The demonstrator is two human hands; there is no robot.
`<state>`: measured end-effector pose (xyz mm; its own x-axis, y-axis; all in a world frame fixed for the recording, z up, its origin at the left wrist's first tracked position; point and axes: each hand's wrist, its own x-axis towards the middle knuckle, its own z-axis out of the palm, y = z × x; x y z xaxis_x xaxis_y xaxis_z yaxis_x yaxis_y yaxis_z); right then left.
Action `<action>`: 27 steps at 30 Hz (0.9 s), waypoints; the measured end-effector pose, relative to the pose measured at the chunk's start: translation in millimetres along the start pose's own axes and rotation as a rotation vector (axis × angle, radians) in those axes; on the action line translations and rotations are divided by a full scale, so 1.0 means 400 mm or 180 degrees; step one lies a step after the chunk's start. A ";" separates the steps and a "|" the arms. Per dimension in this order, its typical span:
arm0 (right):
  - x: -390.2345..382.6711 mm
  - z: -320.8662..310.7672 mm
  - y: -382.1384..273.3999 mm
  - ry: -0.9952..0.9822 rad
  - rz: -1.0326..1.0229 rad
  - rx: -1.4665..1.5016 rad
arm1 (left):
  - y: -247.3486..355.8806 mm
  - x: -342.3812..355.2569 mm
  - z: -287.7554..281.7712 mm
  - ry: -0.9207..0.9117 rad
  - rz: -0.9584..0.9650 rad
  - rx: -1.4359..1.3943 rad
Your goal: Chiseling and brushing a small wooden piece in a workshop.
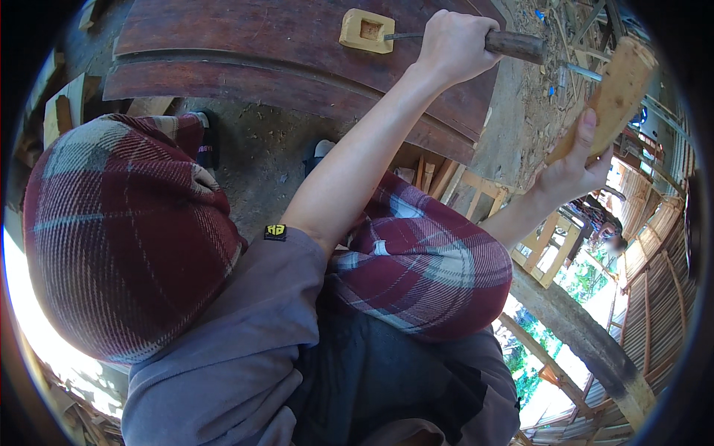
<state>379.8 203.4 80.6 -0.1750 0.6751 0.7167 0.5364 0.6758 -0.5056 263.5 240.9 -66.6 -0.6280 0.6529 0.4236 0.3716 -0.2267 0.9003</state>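
Note:
My left hand (455, 49) is closed around a chisel; its dark wooden handle (518, 47) sticks out past the fist on the right. The thin metal blade (407, 36) reaches left to a small pale wooden block (347, 31) with a squarish recess cut into it. The blade's tip meets the block's right side or the recess edge; which one I cannot tell. Off to the right, my right hand (571, 169) grips a thick pale wooden club (623, 78), raised and tilted, apart from the chisel handle.
Under the block lies a reddish-brown wooden board (245, 30) with a long groove. Plaid cloth (126, 238) covers my legs on both sides. Wood shavings litter the ground (513, 97) beyond the board's right end. A wooden frame (554, 245) and a beam (587, 334) stand at the right.

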 end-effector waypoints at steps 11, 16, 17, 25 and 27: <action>-0.030 0.034 0.013 -0.0850 0.0609 -0.0500 | 0.001 0.023 -0.014 -0.0074 -0.0269 -0.0181; -0.010 0.000 -0.014 -0.0054 0.0820 0.0106 | 0.007 0.011 0.006 -0.0227 -0.0118 0.0000; -0.008 -0.007 -0.017 0.0190 0.0994 0.0383 | 0.010 0.009 0.011 -0.0283 -0.0086 0.0033; -0.022 0.040 0.015 -0.0257 0.0248 -0.0531 | 0.002 0.016 0.009 -0.0322 -0.0161 0.0058; -0.008 0.014 -0.001 0.0264 0.0088 -0.0319 | -0.006 0.010 0.009 -0.0167 -0.0084 0.0086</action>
<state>375.7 202.6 75.6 -0.0924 0.6636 0.7424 0.6206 0.6214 -0.4783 262.5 246.4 -67.5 -0.6015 0.6954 0.3932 0.3741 -0.1896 0.9078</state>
